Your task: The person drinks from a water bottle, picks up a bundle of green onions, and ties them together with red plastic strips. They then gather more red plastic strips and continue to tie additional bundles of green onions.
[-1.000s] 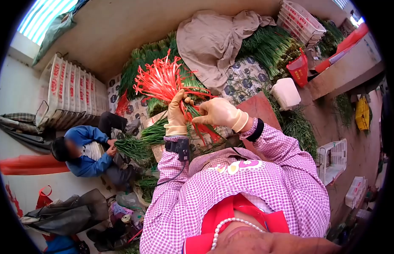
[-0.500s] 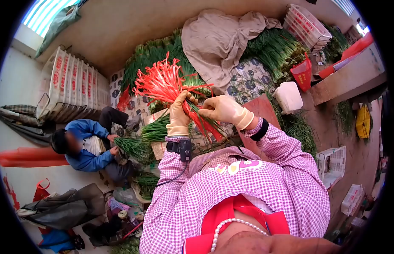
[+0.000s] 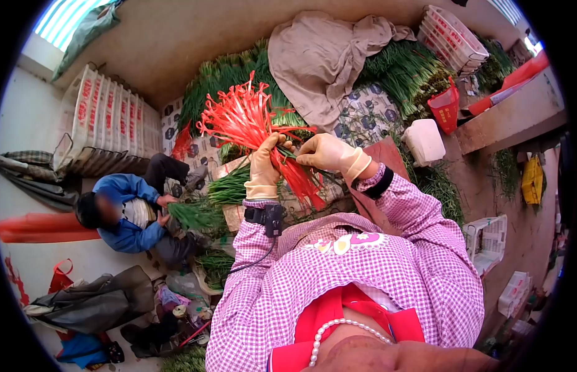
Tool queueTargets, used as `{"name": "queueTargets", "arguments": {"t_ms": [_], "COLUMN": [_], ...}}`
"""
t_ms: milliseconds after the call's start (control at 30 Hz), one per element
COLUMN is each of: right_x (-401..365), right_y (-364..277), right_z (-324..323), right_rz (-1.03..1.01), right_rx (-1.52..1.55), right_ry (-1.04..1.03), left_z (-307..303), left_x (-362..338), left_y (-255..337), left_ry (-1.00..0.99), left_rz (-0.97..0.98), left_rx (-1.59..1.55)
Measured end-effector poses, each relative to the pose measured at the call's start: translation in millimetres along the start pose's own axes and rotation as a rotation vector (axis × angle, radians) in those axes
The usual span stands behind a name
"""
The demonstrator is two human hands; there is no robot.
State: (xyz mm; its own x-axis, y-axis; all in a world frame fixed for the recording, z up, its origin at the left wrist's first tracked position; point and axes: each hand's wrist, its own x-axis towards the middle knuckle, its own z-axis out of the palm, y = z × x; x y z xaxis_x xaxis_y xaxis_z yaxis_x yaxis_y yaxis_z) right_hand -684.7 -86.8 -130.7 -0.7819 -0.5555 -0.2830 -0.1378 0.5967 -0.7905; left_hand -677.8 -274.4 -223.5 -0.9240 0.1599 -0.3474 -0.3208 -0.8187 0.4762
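Observation:
My left hand (image 3: 263,166), in a pale rubber glove, is closed around the middle of a bundle of red plastic strips (image 3: 236,115). The strips fan out beyond the fist, and their other ends hang below it. Thin green strands (image 3: 285,152) lie across the bundle beside my left fingers. My right hand (image 3: 330,156), gloved alike, is closed in a pinch at the bundle's right side, close to these strands. What sits between its fingertips is too small to make out.
A co-worker (image 3: 130,211) in a blue jacket sits at left, handling green stalks (image 3: 192,216). More long green stalks (image 3: 400,71) lie in piles along the wall, partly under a grey-brown cloth (image 3: 319,62). White crates (image 3: 108,118) stand at left. A white block (image 3: 424,142) is at right.
My right hand has shifted slightly up and right. Green strands that hung below its fingers show less now. My left hand still grips the red strips, and the co-worker's hands have moved a little.

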Motion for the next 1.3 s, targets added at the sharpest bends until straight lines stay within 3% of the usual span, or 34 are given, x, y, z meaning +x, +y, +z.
{"name": "queueTargets", "arguments": {"t_ms": [167, 333, 500, 600, 667, 800, 867, 1133, 1233, 1300], "right_x": [3.1, 4.1, 6.0, 10.7, 12.2, 2.7, 6.5, 8.6, 10.6, 11.7], "right_y": [4.9, 3.3, 5.1, 8.6, 14.1, -8.8, 2.5, 3.8, 9.3, 12.0], "right_z": [-0.5, -2.6, -5.4, -1.8, 2.9, -6.7, -3.8, -9.0, -6.9, -4.8], "right_rz": [-0.075, -0.024, -0.068, 0.074, -0.074, 0.031, -0.115, -0.024, -0.052, -0.192], "right_rx": [-0.076, -0.081, -0.136, 0.081, -0.059, -0.056, -0.316, -0.164, -0.181, -0.293], "right_ry": [0.093, 0.111, 0.155, 0.094, 0.193, 0.078, 0.072, -0.050, -0.024, 0.110], "left_z": [-0.9, 1.3, 10.7, 6.3, 2.7, 5.3, 9.0, -2.3, -14.8, -17.5], "left_x": [-1.3, -3.9, -10.6, -7.4, -4.7, -6.2, -8.7, -6.0, -0.9, -0.2], "left_y": [3.3, 5.5, 7.2, 5.9, 4.7, 5.6, 7.2, 5.7, 3.5, 3.0], "left_ry": [-0.040, -0.017, -0.005, 0.041, 0.046, 0.064, 0.050, 0.029, 0.040, -0.020], "left_rz": [-0.033, -0.069, 0.043, 0.052, 0.039, -0.012, -0.006, -0.071, -0.034, -0.062], "left_rx": [0.012, 0.057, 0.182, 0.201, 0.186, 0.135, 0.135, 0.062, 0.094, 0.100]}}
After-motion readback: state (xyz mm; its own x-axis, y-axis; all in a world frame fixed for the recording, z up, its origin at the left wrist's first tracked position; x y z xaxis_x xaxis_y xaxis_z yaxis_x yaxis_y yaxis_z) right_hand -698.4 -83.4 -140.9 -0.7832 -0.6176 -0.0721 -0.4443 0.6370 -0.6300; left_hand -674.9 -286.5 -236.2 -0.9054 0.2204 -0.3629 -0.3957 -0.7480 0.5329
